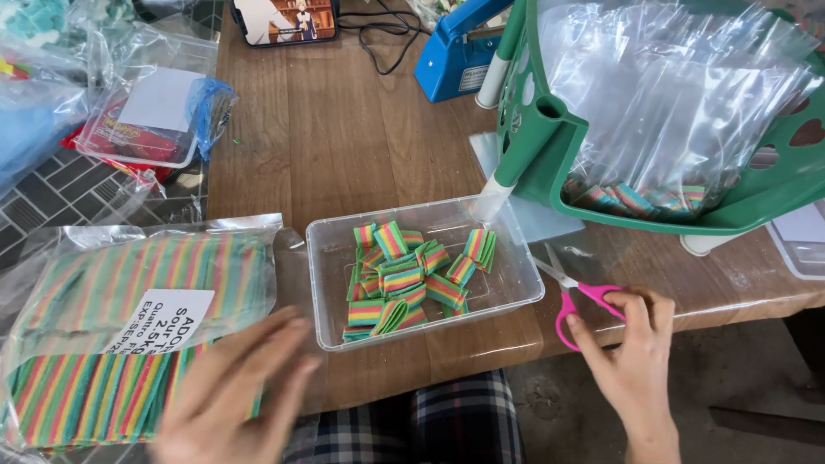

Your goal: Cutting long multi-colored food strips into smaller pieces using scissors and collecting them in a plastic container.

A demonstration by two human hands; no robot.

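My right hand [634, 361] has its fingers on the pink handles of a pair of scissors [574, 295] lying on the wooden table's front right edge. My left hand [230, 391], blurred and with fingers spread, hovers over the corner of a large clear bag of rainbow-striped candy belts [112, 326] at the front left; it holds nothing. Between the hands stands a clear plastic tub [516, 296] with several folded rainbow candy pieces [412, 279] in it.
A green plastic basket [550, 146] full of clear bagged candy stands at the back right on white legs. A blue heat sealer [455, 51], a phone [284, 21] with cables and other plastic packets [146, 120] lie at the back.
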